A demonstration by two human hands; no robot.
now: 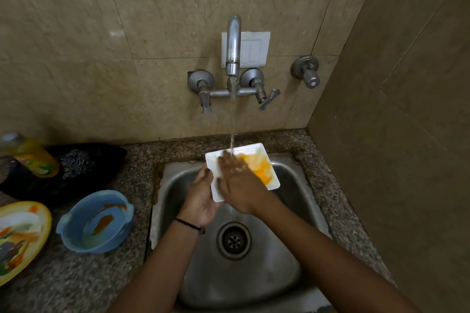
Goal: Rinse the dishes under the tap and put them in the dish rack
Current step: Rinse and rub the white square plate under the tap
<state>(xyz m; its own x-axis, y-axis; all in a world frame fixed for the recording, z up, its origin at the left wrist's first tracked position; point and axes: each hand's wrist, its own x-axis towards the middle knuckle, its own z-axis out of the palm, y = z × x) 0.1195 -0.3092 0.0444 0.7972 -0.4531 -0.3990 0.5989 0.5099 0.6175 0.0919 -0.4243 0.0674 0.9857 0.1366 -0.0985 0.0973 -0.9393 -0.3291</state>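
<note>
Beige stone tiles back a steel sink [287, 213]. Over it, the left hand [201, 197] grips the white square plate [213, 160] by its left edge, thumb on top. The right hand [237, 185] lies flat, fingers spread on its face under the tap [233, 43] stream. Orange residue [262, 170] sits just right of those fingers, so the rub should probably go rightward.

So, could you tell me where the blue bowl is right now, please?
In the head view, the blue bowl stands on the granite counter left of the sink, just right of the yellow-rimmed plate at the frame's left edge.
</note>
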